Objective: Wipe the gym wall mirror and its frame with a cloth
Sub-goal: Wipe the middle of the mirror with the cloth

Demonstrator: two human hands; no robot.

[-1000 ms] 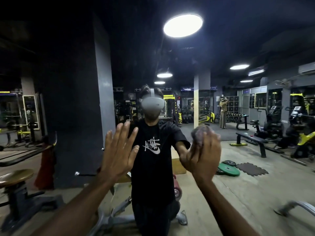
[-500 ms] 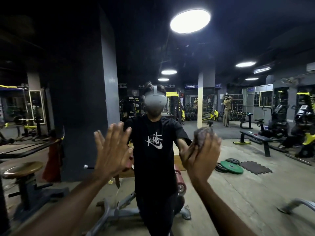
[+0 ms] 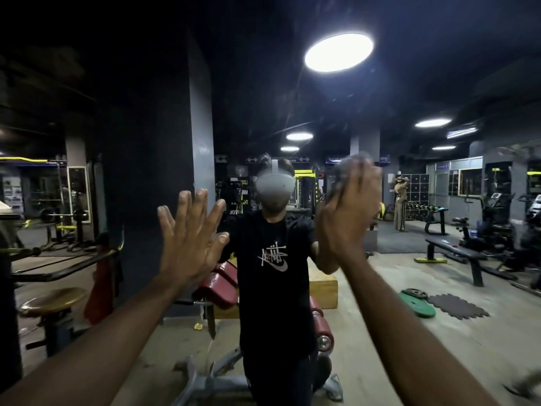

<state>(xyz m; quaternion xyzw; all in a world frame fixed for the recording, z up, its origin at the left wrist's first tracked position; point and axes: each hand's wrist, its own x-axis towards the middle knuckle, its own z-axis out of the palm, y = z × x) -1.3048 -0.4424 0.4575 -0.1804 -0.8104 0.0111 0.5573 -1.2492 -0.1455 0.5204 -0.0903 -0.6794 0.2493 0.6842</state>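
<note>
Our left hand point(image 3: 190, 235) is raised flat at the mirror point(image 3: 439, 265), fingers straight and spread, holding nothing; our right hand point(image 3: 345, 221), blurred, presses the dark cloth point(image 3: 352, 163) against it under straight fingers; the cloth shows just beyond those fingertips.

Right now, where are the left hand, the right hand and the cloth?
left hand point(image 3: 190, 241): head view, back of the flat hand.
right hand point(image 3: 347, 227): head view, back of the hand, blurred.
cloth point(image 3: 348, 164): head view, dark blurred edge at the hand's top.
</note>
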